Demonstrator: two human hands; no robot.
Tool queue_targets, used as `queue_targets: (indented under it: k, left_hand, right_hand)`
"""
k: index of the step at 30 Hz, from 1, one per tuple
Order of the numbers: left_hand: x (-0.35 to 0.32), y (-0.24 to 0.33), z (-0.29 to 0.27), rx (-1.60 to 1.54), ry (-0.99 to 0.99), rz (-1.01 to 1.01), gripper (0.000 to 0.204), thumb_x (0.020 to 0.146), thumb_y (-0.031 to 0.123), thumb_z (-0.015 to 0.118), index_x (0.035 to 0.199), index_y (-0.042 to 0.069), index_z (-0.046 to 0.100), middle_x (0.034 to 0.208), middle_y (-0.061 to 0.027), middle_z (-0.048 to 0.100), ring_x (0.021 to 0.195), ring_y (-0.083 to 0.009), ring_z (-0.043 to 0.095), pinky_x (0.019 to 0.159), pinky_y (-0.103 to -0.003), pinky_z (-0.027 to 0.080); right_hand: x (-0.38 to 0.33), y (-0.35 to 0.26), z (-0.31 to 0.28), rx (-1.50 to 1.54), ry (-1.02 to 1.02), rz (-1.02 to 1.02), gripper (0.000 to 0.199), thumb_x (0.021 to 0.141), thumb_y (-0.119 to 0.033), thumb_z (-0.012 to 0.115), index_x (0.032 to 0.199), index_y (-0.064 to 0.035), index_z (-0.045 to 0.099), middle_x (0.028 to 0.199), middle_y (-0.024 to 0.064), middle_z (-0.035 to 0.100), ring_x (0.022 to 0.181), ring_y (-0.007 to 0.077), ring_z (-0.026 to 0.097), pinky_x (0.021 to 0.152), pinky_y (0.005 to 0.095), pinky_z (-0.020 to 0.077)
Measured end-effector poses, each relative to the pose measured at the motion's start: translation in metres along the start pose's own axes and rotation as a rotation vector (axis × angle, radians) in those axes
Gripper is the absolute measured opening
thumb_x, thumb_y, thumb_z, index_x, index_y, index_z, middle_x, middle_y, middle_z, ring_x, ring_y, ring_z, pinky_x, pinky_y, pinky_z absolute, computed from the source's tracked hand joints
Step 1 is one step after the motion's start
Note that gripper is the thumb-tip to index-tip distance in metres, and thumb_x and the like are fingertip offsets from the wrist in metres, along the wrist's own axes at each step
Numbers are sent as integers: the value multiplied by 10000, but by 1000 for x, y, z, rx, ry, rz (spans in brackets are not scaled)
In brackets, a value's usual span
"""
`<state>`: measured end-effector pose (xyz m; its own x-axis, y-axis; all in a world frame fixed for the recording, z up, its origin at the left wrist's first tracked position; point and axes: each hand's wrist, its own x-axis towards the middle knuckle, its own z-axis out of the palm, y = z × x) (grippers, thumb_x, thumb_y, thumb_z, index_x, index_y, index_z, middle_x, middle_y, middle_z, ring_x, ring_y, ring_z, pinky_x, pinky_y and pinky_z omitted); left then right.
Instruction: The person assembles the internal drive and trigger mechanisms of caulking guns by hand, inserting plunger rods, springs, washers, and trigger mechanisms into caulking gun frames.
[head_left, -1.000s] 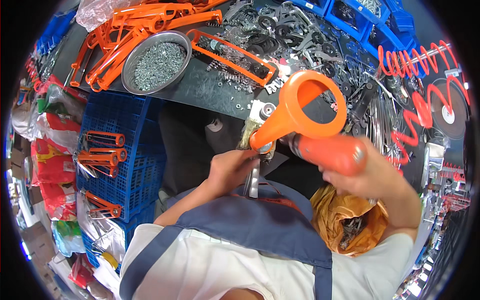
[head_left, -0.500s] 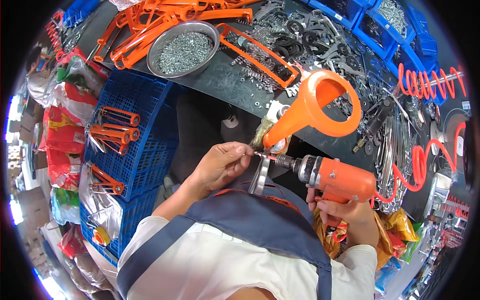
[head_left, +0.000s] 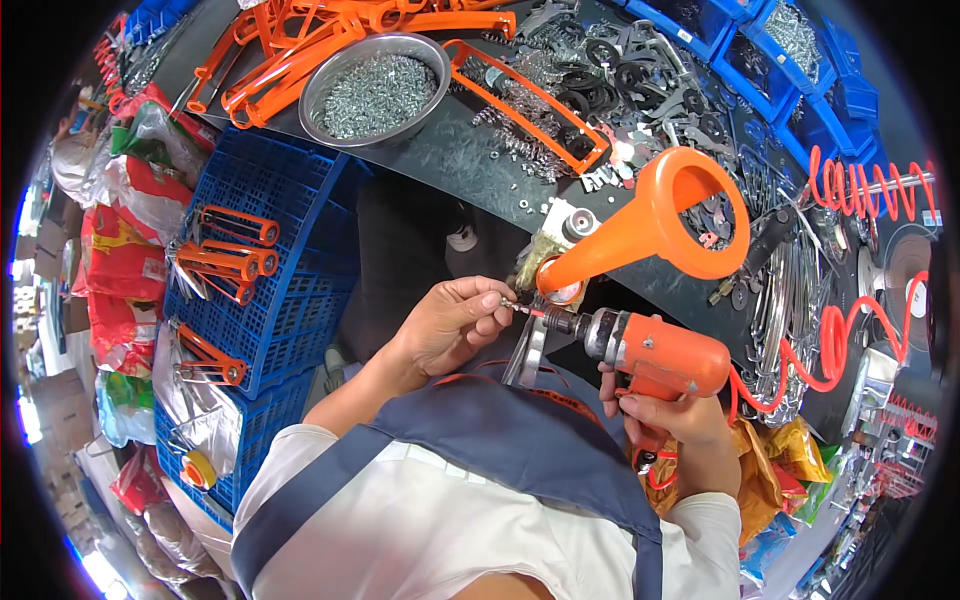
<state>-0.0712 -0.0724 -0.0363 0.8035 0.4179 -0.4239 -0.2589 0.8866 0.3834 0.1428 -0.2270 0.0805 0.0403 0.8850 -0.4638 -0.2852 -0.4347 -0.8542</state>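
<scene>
Counter (head_left: pixel 462 170): dark, running diagonally across the upper half of the view. Blue crates (head_left: pixel 300 230): below the counter on the left side; narrow orange frames (head_left: pixel 222 265) show at the left part of the upper one. Heap of orange frames (head_left: pixel 295 65): on the counter, upper left. Blue bins (head_left: pixel 745 60): at the far right edge of the counter. Loose black and grey parts (head_left: pixel 625 75): heaped on the counter, short of the bins.

Orange tapered piece (head_left: pixel 625 238): ahead of the person, slanting, its wide ring end up and to the right, its narrow end beside a pale metal block (head_left: pixel 560 228) at the counter's near edge. Orange power driver (head_left: pixel 670 352): below the tapered piece, roughly level, nose to the left. Metal bowl (head_left: pixel 400 130): beside the heap of frames, filled with small shiny hardware.

Right hand (head_left: pixel 685 418): closed around the driver's grip. Left hand (head_left: pixel 455 322): thumb and forefinger pinched together, other fingers curled. Driver bit (head_left: pixel 537 313): directed at the left fingertips. Small metal part (head_left: pixel 510 303): held in that pinch, at the bit's tip; its exact form, and whether bit and part touch, cannot be told.
</scene>
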Motion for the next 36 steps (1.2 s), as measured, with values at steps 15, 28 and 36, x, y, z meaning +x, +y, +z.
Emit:
queue_targets:
  k: [15,28,36]
  left_hand:
    - [-1,-14,9,451,112,143,231,962,209,537,875,2,591,626,-18,536,470,-35,421,421,-172,316]
    - [32,-28,9,1454,159,884,560,632,125,817,1123,44,560,744,-45,448,668,-182,454,610,-311,393]
    - [59,-32,17,1583,135,1046,607,542,157,845,1057,41,547,843,-116,490,763,-304,507,665,-386,432]
  right_hand:
    - [-4,11,-7,-212,-115,-5,299,811,-9,637,1100,-10,561,847,67,636,591,95,590,489,233,473]
    - [4,-14,-13,-322,144,125,360,781,24,649,1126,-4,549,851,67,616,673,114,617,464,246,511]
    - [40,-74,0,-767,-31,276,284,817,-59,600,1088,-1,539,726,63,597,504,115,564,421,278,472]
